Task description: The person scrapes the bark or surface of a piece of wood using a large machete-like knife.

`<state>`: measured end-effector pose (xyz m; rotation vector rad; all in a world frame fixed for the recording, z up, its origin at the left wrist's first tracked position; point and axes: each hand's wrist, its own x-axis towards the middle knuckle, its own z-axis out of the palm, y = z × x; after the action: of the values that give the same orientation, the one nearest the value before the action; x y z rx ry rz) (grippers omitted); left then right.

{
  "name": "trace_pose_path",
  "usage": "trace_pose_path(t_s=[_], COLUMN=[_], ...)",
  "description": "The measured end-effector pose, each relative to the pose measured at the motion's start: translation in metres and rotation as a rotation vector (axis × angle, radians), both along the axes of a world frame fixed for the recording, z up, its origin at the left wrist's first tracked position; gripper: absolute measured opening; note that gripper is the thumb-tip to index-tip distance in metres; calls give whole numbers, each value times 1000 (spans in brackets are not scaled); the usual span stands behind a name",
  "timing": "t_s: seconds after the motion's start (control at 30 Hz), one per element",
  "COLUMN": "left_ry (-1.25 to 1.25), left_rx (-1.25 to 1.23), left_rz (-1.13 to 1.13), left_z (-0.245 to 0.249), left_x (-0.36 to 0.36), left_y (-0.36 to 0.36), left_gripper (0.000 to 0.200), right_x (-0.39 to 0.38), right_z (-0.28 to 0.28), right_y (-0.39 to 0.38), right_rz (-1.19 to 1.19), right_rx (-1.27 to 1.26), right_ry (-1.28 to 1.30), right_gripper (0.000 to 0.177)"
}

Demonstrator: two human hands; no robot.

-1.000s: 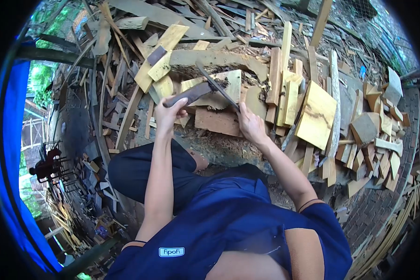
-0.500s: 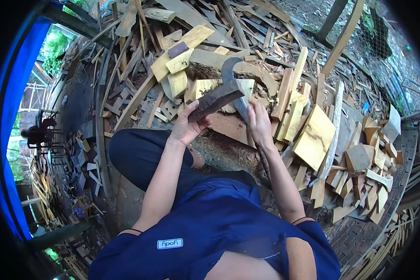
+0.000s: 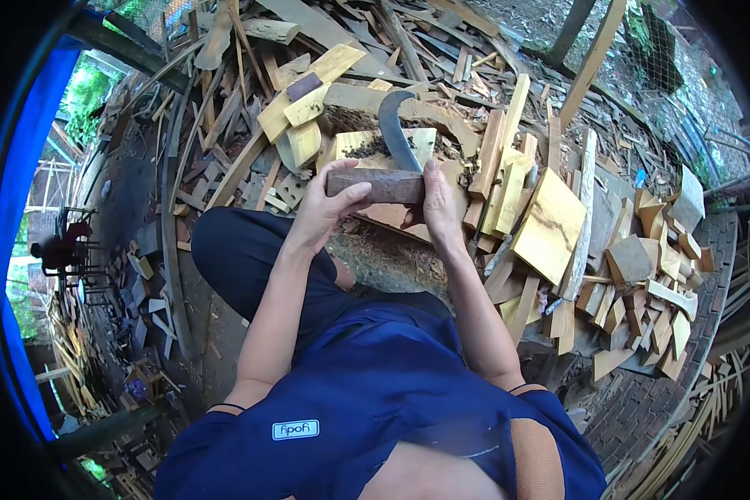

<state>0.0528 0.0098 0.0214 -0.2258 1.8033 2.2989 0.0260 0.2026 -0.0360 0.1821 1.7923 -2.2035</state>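
A dark brown wooden block (image 3: 379, 186) is held level in front of me, one end in each hand. My left hand (image 3: 318, 207) is closed around its left end, thumb along the near face. At the right end, my right hand (image 3: 442, 208) grips it with the thumb on top. Just beyond the block shows the curved blade of a billhook (image 3: 398, 137), its tip pointing away from me. The blade's lower end is hidden behind the block and my right hand, and I cannot make out its handle. A pale wood piece (image 3: 356, 143) lies behind the blade.
Yellow boards (image 3: 550, 225) lean to the right of my hands. A heap of cut wood offcuts (image 3: 642, 283) sits farther right. Stacked yellow pieces (image 3: 306, 104) stand at the back left. Scrap wood (image 3: 342, 25) covers the far ground. My bent knee (image 3: 233, 246) is at left.
My right hand has let go of the billhook and taken the block's right end. The block has turned from slanted to level. The billhook now stays behind it.
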Motion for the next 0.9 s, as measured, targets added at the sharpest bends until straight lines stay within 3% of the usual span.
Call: trace_pose_path(t_s=[0.1, 0.17, 0.23, 0.33, 0.47, 0.6, 0.73, 0.83, 0.9], left_ry=[-50, -80, -90, -96, -114, -182, -151, -114, -59], left_rx=[-37, 114, 155, 122, 26, 181, 128, 42, 44], left_rz=[15, 59, 27, -59, -276, -310, -322, -399, -470], left_z=[0, -7, -12, -11, 2, 1, 2, 3, 7], left_x=[1, 3, 6, 10, 15, 16, 23, 27, 31], left_y=[3, 4, 4, 2, -4, -1, 13, 19, 30], left_gripper=[50, 49, 49, 48, 51, 52, 49, 65, 64], right_x=[11, 17, 21, 29, 34, 41, 57, 65, 72], right_z=[8, 9, 10, 24, 31, 34, 53, 44, 50], right_y=[8, 12, 16, 26, 43, 54, 60, 66, 68], right_rz=[-2, -8, -7, -46, -15, -17, -41, -66, -74], right_rx=[-62, -127, -36, -79, 5, 97, 70, 24, -7], right_ry=[-18, -40, 84, 217, 308, 346, 377, 374, 379], right_gripper=[60, 56, 42, 39, 45, 47, 51, 57, 59])
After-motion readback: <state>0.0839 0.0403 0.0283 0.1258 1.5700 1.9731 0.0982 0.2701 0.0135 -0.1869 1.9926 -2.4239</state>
